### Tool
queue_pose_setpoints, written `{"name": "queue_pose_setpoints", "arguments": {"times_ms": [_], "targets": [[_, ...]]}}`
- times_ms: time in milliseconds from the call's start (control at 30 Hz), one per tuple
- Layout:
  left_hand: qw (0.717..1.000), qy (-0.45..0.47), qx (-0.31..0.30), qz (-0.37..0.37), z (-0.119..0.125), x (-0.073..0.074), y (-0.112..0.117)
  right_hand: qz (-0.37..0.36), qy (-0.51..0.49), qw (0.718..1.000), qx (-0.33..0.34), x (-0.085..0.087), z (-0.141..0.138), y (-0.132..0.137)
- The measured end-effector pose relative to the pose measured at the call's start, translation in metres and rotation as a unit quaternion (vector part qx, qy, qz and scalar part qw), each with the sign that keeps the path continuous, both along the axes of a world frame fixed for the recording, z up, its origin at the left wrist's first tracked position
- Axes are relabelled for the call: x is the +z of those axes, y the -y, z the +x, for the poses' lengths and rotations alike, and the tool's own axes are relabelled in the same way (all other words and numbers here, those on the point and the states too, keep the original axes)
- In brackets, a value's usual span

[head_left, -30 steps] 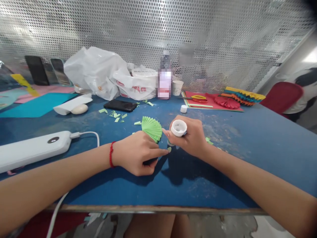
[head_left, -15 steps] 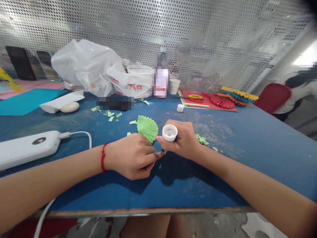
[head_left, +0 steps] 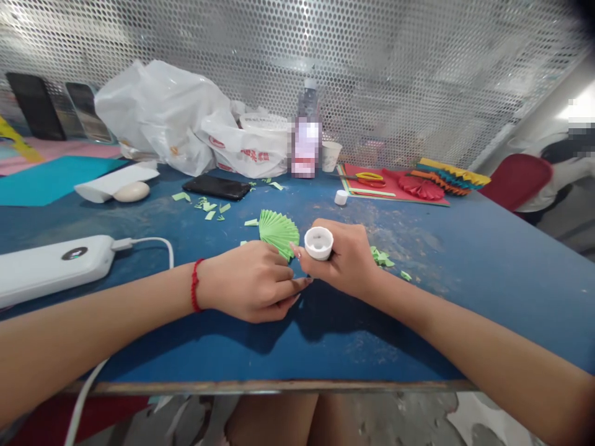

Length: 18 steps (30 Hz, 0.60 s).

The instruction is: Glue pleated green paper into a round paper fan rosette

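A glue stick (head_left: pixel 318 244) stands upended in my right hand (head_left: pixel 346 254), its round white base facing up and my fingers wrapped around the barrel. Its lower end is hidden behind the fingers. Just left of it, my left hand (head_left: pixel 253 282), with a red cord on the wrist, is closed at the near edge of a green pleated paper fan (head_left: pixel 279 230). The left index finger points towards the glue stick's low end. That hand covers the fan's near part, and the exact grip is hidden. A small white cap (head_left: pixel 341 197) sits on the table beyond my right hand.
Green paper scraps (head_left: pixel 382 256) lie right of my hands. Along the back are a black phone (head_left: pixel 216 186), white plastic bags (head_left: pixel 162 118), a bottle (head_left: pixel 305 136), a paper cup (head_left: pixel 331 156) and scissors (head_left: pixel 370 178) on coloured paper. A power bank (head_left: pixel 51 269) with cable lies left.
The scene sits slightly higher in the picture as the view tilts. Both hands keep nearly the same place and hold; the left fingertips have shifted only a little.
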<state>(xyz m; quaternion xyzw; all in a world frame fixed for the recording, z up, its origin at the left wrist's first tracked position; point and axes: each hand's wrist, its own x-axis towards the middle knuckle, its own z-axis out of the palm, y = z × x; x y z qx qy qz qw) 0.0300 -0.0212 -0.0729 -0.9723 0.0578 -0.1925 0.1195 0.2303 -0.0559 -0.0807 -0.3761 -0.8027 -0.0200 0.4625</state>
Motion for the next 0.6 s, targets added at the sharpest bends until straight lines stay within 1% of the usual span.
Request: {"name": "queue_pose_setpoints", "arguments": {"times_ms": [167,367,600], "targets": [[1.0,0.0,0.003,0.013,-0.0008,-0.0004,-0.0002,0.001,-0.008,1.0,0.005,0.0016,0.0003,0.0009],[1.0,-0.009,0.014,0.002,-0.0006,0.0013,-0.0019,-0.008,0.002,1.0,0.007,0.003,0.0021,0.0023],[1.0,-0.005,0.011,-0.008,-0.0003,0.0012,-0.0021,0.022,0.011,0.999,0.029,0.0031,0.0061,0.0015]]}}
